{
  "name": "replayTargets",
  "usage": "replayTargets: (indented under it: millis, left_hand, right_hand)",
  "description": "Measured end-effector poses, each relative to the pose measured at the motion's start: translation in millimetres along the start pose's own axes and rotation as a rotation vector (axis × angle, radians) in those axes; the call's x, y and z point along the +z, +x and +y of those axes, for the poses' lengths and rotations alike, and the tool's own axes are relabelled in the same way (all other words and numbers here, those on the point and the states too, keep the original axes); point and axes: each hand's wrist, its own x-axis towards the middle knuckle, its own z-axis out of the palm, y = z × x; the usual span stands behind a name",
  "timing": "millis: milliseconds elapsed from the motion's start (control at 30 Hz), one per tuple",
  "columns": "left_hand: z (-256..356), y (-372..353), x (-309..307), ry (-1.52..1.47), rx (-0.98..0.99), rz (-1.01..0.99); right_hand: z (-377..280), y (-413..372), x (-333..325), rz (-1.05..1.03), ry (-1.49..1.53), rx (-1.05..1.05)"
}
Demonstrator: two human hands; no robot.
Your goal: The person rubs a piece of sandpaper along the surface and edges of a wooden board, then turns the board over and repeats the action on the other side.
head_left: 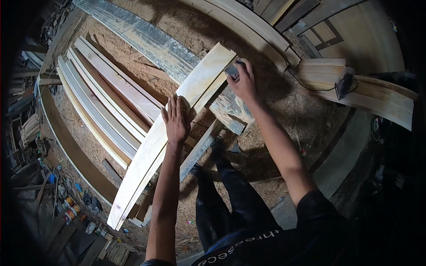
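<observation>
A long pale wooden board (153,139) with a groove along its length lies slantwise in front of me, over a rough weathered beam (151,37). My left hand (176,119) rests on the board near its middle, palm down with the fingers stretched out. At the board's far right edge, my right hand (243,82) grips a small dark grey piece like sandpaper (231,70). The fingers curl around this piece and partly hide it, and it touches the board's edge close to the far end.
Several long planks (102,99) lie side by side to the left. More boards (355,88) are stacked at the right, with a dark corded tool (345,84) on top. Sawdust (266,162) covers the ground, and bottles and scraps (71,208) litter the lower left.
</observation>
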Motion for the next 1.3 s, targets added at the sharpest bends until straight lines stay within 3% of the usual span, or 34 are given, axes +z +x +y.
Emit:
replayTargets:
  millis: [133,200,267,533,600,733,867,933,1000,1067,1167,1300]
  left_hand:
    - [3.2,0.1,-5.7,-0.018,0.003,0.004]
    - [-0.1,0.6,-2.3,-0.001,-0.013,-0.02]
    - [3.2,1.9,-5.5,-0.016,0.0,-0.009]
    - [0.2,-0.5,-0.7,0.017,0.014,0.012]
    - [-0.1,-1.1,-1.0,0.022,0.012,0.012]
    - [3.5,2.5,0.4,-0.017,-0.007,0.02]
    - [13.2,13.4,-3.2,-0.019,0.025,-0.002]
    - [14.4,18.3,1.3,-0.004,0.035,0.005]
    - [14.5,20.2,2.2,0.022,0.033,-0.015]
    - [13.4,17.8,2.8,0.024,0.044,-0.007]
    - [14.6,19.2,-0.8,0.026,0.051,0.0]
    - [16.3,19.0,0.8,0.06,0.043,0.018]
  right_hand:
    - [-42.1,-38.9,6.3,-0.093,0.006,0.003]
    - [-76.2,-71.2,18.5,-0.164,0.193,0.016]
    - [-89.5,-87.0,24.3,-0.157,0.103,-0.044]
    - [-13.2,-8.2,2.1,-0.057,-0.043,0.024]
    - [-14.4,-9.4,-2.2,-0.072,-0.048,-0.038]
    - [-43.7,-34.9,13.4,-0.155,0.01,0.079]
    - [-90.5,-72.9,25.7,-0.188,0.069,-0.042]
    - [-77.0,-62.8,19.6,-0.215,0.129,0.033]
    - [-38.1,-35.2,10.1,-0.131,-0.021,0.086]
    - [-7.7,-1.9,-0.7,-0.049,0.012,0.183]
    - [-1.9,4.0,-8.6,-0.046,-0.055,0.043]
    - [-46.4,-42.8,8.9,-0.152,0.076,0.063]
